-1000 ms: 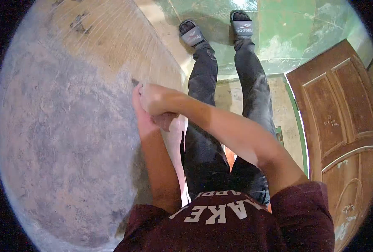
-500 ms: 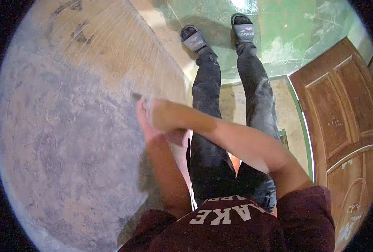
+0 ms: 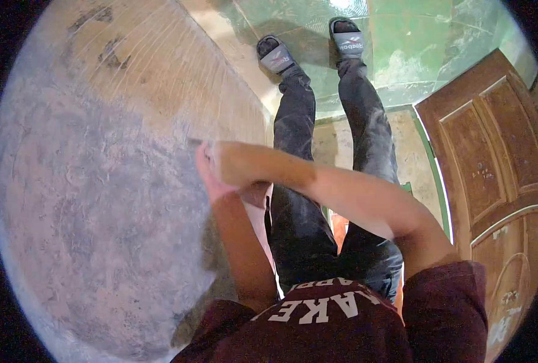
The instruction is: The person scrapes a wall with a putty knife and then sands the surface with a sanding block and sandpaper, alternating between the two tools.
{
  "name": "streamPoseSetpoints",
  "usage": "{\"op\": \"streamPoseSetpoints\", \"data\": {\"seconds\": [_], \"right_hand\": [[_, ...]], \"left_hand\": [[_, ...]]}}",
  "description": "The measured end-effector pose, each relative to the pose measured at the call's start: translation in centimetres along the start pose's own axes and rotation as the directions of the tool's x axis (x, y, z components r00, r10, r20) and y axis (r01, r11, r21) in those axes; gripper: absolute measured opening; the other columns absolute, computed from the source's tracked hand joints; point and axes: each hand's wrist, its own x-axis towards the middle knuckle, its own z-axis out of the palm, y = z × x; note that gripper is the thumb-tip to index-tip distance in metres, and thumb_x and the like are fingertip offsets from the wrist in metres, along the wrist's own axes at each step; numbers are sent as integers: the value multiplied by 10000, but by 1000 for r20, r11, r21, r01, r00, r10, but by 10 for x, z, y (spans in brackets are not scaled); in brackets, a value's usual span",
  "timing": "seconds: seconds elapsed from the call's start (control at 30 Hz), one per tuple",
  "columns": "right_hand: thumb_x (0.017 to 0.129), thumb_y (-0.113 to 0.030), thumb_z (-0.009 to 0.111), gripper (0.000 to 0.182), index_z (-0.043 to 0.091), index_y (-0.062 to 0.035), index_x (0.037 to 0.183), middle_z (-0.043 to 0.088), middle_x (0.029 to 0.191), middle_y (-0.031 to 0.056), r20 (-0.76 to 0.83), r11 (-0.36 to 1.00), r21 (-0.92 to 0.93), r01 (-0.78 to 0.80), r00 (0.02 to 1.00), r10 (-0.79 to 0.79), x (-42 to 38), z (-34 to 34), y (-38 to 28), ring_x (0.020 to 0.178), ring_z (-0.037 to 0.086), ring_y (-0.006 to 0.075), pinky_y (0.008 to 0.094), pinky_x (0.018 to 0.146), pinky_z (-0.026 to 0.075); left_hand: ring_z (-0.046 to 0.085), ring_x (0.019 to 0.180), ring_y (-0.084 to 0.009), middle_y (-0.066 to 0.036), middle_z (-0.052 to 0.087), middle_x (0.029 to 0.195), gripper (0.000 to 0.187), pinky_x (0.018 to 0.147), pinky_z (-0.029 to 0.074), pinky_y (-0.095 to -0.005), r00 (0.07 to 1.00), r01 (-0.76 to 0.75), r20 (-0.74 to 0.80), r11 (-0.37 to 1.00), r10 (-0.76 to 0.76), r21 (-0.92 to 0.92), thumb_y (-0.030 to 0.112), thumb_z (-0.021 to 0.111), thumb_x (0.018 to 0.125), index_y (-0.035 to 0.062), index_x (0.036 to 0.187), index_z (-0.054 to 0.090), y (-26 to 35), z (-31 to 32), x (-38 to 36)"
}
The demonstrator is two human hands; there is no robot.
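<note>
Both my hands meet against the patchy grey-white wall (image 3: 118,224) on my left. My right hand (image 3: 236,164), its forearm crossing in front of my body, is closed and overlaps my left hand (image 3: 206,172). The fingers of my left hand are also bent in around the same spot. From the top of the hands juts a small dark, flat-edged tool (image 3: 194,142), close to the wall surface. Its rest is hidden by the hands, so its kind does not show. Which hand carries most of it is hard to see.
Higher on the wall is a tan, scratched area. A brown panelled wooden door (image 3: 481,151) stands on the right. My slippered feet are on the green floor (image 3: 402,36), which has whitish smears. Something orange (image 3: 340,230) shows between my legs.
My hands and the tool remain together at nearly the same spot on the wall. The tool's edge has tilted flatter, and the whole view has shifted slightly.
</note>
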Motion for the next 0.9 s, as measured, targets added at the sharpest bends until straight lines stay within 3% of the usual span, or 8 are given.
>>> {"op": "streamPoseSetpoints", "data": {"seconds": [0.1,0.13,0.2,0.4,0.67,0.8,0.87,0.9], "right_hand": [[818,-115,562,179,666,28,784,652,723,237,6,994,1,105,994,-105,-3,-1,3,628,661,380,467,591,525],[822,-120,556,188,665,32,801,653,730,246,15,990,12,142,990,-143,-7,6,3,641,663,390,471,599,524],[830,-130,543,208,663,40,835,655,745,263,17,977,46,207,978,-208,-21,19,3,665,668,411,480,617,523],[833,-142,532,238,659,55,870,656,760,287,13,930,3,367,930,-367,-45,8,8,695,675,437,491,641,522],[790,-119,563,191,662,42,761,650,713,273,-100,876,-68,478,870,-482,-54,18,10,665,679,401,478,622,524],[775,-175,618,193,704,-10,723,677,698,190,149,756,-330,565,822,-549,-34,24,20,635,668,354,494,612,502],[772,-189,631,195,714,-23,713,684,694,169,213,695,-404,596,799,-562,-31,29,18,628,665,342,497,609,497],[753,-196,634,196,706,-37,663,684,686,147,-44,857,-258,446,881,-471,-42,43,15,615,653,326,481,596,492]], "left_hand": [[657,927,-285,-129,675,957,498,833,535,-420,926,145,364,983,-94,-114,549,486,927,91,1006,665,-1,-94,77],[657,927,-285,-129,675,957,498,833,535,-420,931,140,354,983,-91,-115,549,486,927,91,1006,665,-3,-75,64],[657,908,-290,-134,672,949,504,816,537,-417,944,-314,-2,903,329,293,565,481,918,96,972,657,-7,-10,26],[659,856,-296,-128,671,945,482,789,545,-427,966,-229,145,967,212,112,542,535,887,76,943,645,-1,-68,66],[662,835,-269,-113,671,896,435,752,543,-420,958,-278,6,927,286,250,500,568,878,77,951,640,-12,-33,27],[661,834,-260,-115,665,896,438,745,544,-403,991,-132,-14,984,135,123,485,554,898,63,991,626,-8,-23,33],[660,839,-256,-110,666,901,420,748,544,-402,974,-225,32,972,224,69,470,539,916,67,993,626,-25,-107,83],[659,844,-252,-105,667,907,404,750,544,-401,954,-295,70,955,293,18,455,523,934,70,995,627,-31,-136,101]]}}
